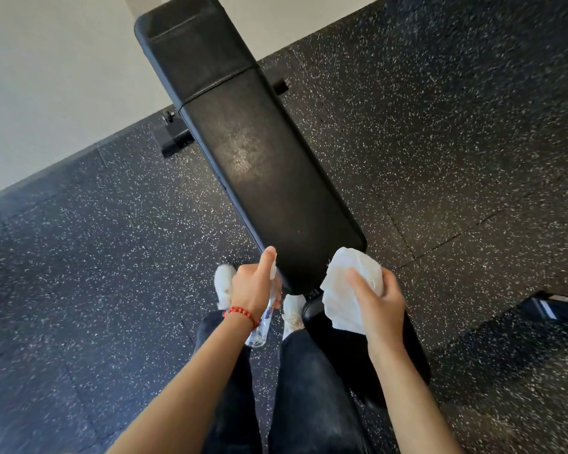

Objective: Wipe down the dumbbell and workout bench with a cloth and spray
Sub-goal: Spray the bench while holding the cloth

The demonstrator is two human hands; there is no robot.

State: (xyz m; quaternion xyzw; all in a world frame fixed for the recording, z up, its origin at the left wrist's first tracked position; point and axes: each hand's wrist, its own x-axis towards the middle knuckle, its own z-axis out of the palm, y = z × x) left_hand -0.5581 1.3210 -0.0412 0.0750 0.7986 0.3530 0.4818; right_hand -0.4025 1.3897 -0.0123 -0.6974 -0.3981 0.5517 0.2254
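Two long black padded sections form the bench (259, 165) on the speckled rubber floor (440, 126). Your left hand (254, 286) is closed around a clear spray bottle (263, 319), forefinger on top. Your right hand (379, 306) grips a crumpled white cloth (348, 283) at the bench's near end.

Nothing readable anywhere in this shot, honestly. The black bench pad (259, 152) shows no logo or brand stamp, the clear spray bottle (259, 326) has no label that can be made out, and the white cloth (351, 290) is plain. The dark object at the right edge (554, 309) has pale stripes, but no letters or numbers can be told.
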